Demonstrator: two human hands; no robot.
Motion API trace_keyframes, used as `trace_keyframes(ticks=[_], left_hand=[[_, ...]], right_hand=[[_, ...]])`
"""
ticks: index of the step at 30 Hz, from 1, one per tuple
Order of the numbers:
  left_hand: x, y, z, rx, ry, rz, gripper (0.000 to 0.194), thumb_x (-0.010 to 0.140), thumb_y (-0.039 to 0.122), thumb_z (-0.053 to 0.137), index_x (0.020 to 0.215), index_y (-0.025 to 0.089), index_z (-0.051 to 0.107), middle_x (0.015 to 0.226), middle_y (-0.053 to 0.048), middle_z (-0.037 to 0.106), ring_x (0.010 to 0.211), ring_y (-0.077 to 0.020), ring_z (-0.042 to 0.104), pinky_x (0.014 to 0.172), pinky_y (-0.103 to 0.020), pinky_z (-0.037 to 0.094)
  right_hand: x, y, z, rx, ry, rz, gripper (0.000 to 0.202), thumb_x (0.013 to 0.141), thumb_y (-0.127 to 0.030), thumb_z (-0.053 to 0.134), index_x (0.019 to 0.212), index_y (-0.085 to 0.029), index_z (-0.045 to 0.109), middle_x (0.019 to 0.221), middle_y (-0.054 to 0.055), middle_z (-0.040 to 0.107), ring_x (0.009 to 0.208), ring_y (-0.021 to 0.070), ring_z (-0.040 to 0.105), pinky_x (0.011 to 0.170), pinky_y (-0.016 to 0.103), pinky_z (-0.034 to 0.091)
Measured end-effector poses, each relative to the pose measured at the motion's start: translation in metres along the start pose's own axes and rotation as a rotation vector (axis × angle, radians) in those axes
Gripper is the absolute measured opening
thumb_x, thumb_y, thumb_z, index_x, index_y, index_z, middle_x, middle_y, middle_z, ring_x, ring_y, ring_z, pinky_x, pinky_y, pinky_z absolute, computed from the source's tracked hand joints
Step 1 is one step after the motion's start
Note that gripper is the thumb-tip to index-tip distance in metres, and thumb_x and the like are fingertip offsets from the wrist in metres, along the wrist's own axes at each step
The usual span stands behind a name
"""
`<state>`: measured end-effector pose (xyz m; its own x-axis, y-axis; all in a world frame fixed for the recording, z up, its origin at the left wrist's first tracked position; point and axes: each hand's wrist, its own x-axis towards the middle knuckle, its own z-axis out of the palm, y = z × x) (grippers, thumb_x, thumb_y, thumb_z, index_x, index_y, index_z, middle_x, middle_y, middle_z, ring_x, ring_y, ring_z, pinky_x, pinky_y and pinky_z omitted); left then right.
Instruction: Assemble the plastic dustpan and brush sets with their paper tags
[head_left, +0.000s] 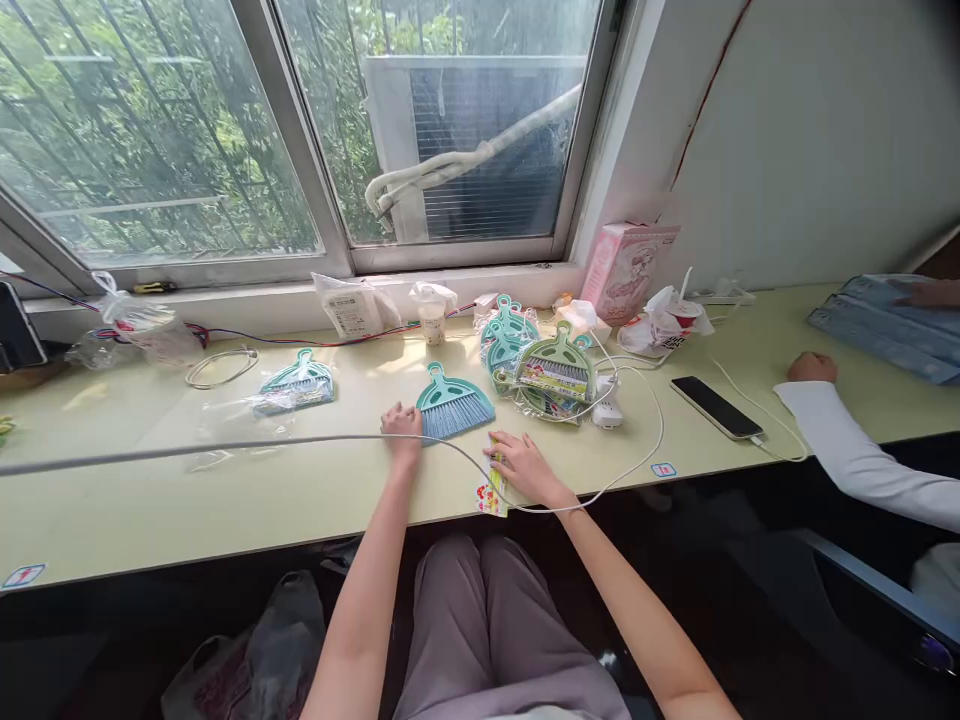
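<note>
1. The dustpan [450, 384] is lying on the tabletop [360, 495], the brush [456, 416] nesting against it, presumably for compactness.
2. Left of the dustpan, the left hand [402, 422] is curling, perhaps steadying its edge; whether the fingers are pinching, I can't tell.
3. Right-front of the dustpan, the right hand [523, 466] is resting spread fingers on a card [491, 497], seemingly flattening it.

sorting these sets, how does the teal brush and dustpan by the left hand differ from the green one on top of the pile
Colour: the teal set has blue bristles; the green set has greyish ones.
Label: the green set has a yellow label across it; the teal set shows none.
Place: the teal set lies apart from the pile; the green set lies on other sets.
Both have handles pointing towards the window.
</note>
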<state>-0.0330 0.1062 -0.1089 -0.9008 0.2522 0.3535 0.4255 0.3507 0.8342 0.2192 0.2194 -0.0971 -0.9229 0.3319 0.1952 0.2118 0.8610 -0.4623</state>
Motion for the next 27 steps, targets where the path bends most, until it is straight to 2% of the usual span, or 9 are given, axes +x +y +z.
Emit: trace_keyframes(ticks=[3, 5, 10, 12, 15, 18, 20, 24, 27], left_hand=[[0.001, 0.001, -0.008, -0.044, -0.068, -0.060, 0.016, 0.077, 0.024, 0.058, 0.067, 0.017, 0.068, 0.094, -0.018, 0.070, 0.106, -0.0339, 0.060, 0.098, -0.046, 0.041], [0.005, -0.002, -0.014, -0.163, -0.035, -0.141, 0.017, 0.079, 0.029, 0.059, 0.076, 0.017, 0.069, 0.091, -0.016, 0.071, 0.096, -0.0315, 0.065, 0.090, -0.041, 0.046], [0.014, -0.003, -0.030, -0.564, 0.117, -0.352, 0.037, 0.082, 0.036, 0.060, 0.111, 0.014, 0.061, 0.101, -0.015, 0.070, 0.102, -0.0271, 0.065, 0.092, -0.040, 0.048], [0.010, 0.004, -0.034, -0.627, 0.141, -0.327, 0.050, 0.083, 0.038, 0.062, 0.127, 0.017, 0.050, 0.108, -0.014, 0.069, 0.104, -0.0257, 0.065, 0.094, -0.040, 0.048], [-0.003, 0.018, -0.036, -0.578, 0.201, -0.113, 0.055, 0.085, 0.039, 0.062, 0.135, 0.027, 0.040, 0.136, -0.012, 0.055, 0.120, -0.0242, 0.058, 0.104, -0.038, 0.043], [-0.014, 0.031, -0.036, -0.547, 0.071, 0.039, 0.043, 0.088, 0.035, 0.058, 0.129, 0.029, 0.045, 0.150, -0.008, 0.041, 0.140, -0.0222, 0.038, 0.116, -0.038, 0.031], [-0.018, 0.036, -0.036, -0.566, -0.078, 0.091, 0.033, 0.086, 0.033, 0.061, 0.119, 0.028, 0.055, 0.147, -0.007, 0.045, 0.144, -0.0235, 0.032, 0.119, -0.040, 0.026], [-0.021, 0.035, -0.033, -0.637, -0.343, 0.187, 0.019, 0.080, 0.029, 0.069, 0.098, 0.027, 0.069, 0.133, -0.008, 0.059, 0.138, -0.0277, 0.040, 0.120, -0.044, 0.025], [-0.022, 0.028, -0.027, -0.627, -0.451, 0.246, 0.014, 0.078, 0.029, 0.071, 0.092, 0.027, 0.070, 0.133, -0.008, 0.059, 0.135, -0.0285, 0.043, 0.120, -0.046, 0.025]], right_hand=[[0.016, 0.012, 0.007, -0.057, 0.112, 0.034, 0.069, 0.082, 0.005, 0.028, 0.144, -0.021, 0.043, 0.153, 0.011, 0.037, 0.144, 0.0203, 0.033, 0.117, 0.054, 0.024], [0.032, 0.019, 0.013, -0.102, 0.203, 0.040, 0.080, 0.075, 0.009, 0.025, 0.149, -0.019, 0.033, 0.155, 0.012, 0.033, 0.144, 0.0209, 0.032, 0.117, 0.052, 0.027], [0.082, 0.022, 0.020, -0.015, 0.365, 0.035, 0.063, 0.085, -0.002, 0.033, 0.146, -0.018, 0.034, 0.144, 0.014, 0.048, 0.128, 0.0234, 0.052, 0.102, 0.043, 0.047], [0.096, 0.015, 0.020, 0.086, 0.438, 0.024, 0.057, 0.088, -0.008, 0.034, 0.144, -0.019, 0.034, 0.137, 0.013, 0.053, 0.120, 0.0220, 0.057, 0.094, 0.039, 0.052], [0.110, -0.001, 0.024, 0.161, 0.564, -0.042, 0.043, 0.092, -0.012, 0.032, 0.131, -0.022, 0.047, 0.124, 0.010, 0.060, 0.115, 0.0218, 0.059, 0.095, 0.040, 0.051], [0.125, -0.024, 0.035, 0.286, 0.618, -0.096, 0.037, 0.093, -0.020, 0.039, 0.128, -0.023, 0.048, 0.122, 0.009, 0.060, 0.115, 0.0224, 0.057, 0.098, 0.042, 0.049], [0.138, -0.037, 0.045, 0.448, 0.646, -0.066, 0.042, 0.093, -0.031, 0.045, 0.134, -0.022, 0.043, 0.127, 0.011, 0.057, 0.117, 0.0230, 0.055, 0.095, 0.040, 0.051], [0.159, -0.043, 0.059, 0.771, 0.619, 0.037, 0.038, 0.090, -0.046, 0.049, 0.119, -0.022, 0.055, 0.120, 0.010, 0.060, 0.110, 0.0245, 0.059, 0.083, 0.036, 0.054], [0.163, -0.036, 0.057, 0.932, 0.633, 0.079, 0.038, 0.082, -0.047, 0.055, 0.111, -0.023, 0.060, 0.119, 0.009, 0.061, 0.105, 0.0246, 0.061, 0.079, 0.035, 0.054]])
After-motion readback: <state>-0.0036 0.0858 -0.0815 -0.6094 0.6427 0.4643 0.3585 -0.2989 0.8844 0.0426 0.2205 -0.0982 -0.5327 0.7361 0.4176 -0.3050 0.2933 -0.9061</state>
